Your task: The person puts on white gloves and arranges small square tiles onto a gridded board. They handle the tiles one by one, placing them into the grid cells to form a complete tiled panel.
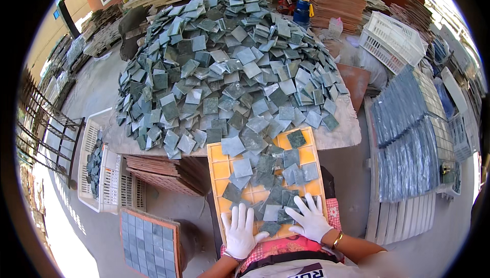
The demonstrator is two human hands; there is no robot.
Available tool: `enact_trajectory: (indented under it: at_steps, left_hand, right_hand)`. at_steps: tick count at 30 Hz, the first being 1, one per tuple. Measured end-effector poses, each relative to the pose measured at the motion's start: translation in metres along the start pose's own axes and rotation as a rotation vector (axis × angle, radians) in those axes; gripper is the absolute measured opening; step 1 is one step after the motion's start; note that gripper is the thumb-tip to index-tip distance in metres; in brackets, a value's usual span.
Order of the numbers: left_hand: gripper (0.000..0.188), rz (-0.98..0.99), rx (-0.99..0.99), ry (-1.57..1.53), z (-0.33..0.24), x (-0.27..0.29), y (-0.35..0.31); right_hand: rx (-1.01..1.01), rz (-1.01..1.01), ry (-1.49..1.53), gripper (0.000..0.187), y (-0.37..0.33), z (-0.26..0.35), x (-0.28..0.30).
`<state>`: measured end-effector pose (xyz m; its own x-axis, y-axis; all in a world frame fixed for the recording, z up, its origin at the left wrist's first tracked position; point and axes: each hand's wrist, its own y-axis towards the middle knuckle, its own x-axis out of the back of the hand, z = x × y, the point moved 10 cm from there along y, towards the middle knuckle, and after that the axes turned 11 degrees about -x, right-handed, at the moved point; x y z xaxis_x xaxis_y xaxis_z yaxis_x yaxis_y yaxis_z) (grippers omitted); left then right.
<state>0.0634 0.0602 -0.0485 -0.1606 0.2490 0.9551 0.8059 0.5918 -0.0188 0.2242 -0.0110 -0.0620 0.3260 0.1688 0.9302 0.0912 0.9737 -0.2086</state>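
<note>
Both my hands wear white gloves. My left hand [240,231] lies with fingers spread over the near left part of a yellow gridded tray [220,168]. On the tray's near right part, my right hand [310,219] is spread too, its fingertips by several loose tiles. Square grey-green stone tiles [265,168] lie scattered and overlapping across the tray, some askew over its grid ridges. The tray's far edge meets the table, where a big heap of the same tiles [229,63] is piled. Neither hand grips a tile.
At the left stand a white plastic crate [109,176] holding tiles and a panel of tiles set in rows [148,242]. Wrapped stacks of tile sheets [408,158] sit at the right, below white crates [393,40]. Red-brown boards [163,173] are stacked under the table [347,135].
</note>
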Motion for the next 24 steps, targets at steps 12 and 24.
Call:
enact_trajectory:
  at_steps: [12, 24]
  left_hand:
    - [0.073, -0.269, 0.047, -0.007, 0.043, 0.043, 0.050]
    - [0.054, -0.103, -0.038, -0.021, -0.044, 0.008, 0.015]
  right_hand:
    - [0.008, -0.404, 0.124, 0.059, 0.125, -0.002, 0.107]
    - [-0.149, -0.312, 0.169, 0.068, 0.061, 0.011, 0.065]
